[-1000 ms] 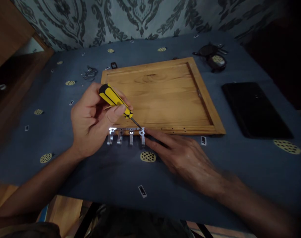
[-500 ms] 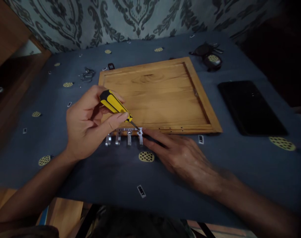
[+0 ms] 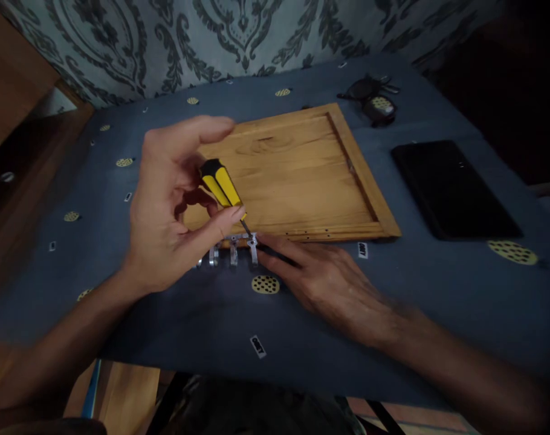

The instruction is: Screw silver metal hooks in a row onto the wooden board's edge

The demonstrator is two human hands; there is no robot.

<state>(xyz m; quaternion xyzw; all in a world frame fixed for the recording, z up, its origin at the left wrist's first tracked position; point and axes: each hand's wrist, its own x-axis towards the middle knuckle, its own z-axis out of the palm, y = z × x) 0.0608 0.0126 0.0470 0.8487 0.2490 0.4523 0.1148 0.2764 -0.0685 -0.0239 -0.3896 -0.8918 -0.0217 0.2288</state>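
My left hand (image 3: 159, 208) grips a small yellow-and-black screwdriver (image 3: 223, 184) between thumb and fingers, with the index finger raised off the handle. The screwdriver leans, its tip on the rightmost metal hook (image 3: 254, 249). That hook sits at the near edge of a framed wooden panel (image 3: 297, 175), in a row with several similar hooks (image 3: 234, 252); my left hand partly hides the row. My right hand (image 3: 332, 287) lies to the right, its thumb and forefinger closed at the side of the same hook. Small dark holes run along the panel's near edge.
A black tablet-like device (image 3: 456, 190) lies right of the panel. Folded dark sunglasses (image 3: 370, 99) rest at the back right. The blue patterned tablecloth (image 3: 188, 338) reaches a patterned curtain (image 3: 166, 48) behind. Wooden furniture (image 3: 16, 72) stands at the left.
My left hand has turned and lifted its index finger, and the screwdriver stands more upright. The tip stays on the rightmost hook, and my right hand keeps its place there.
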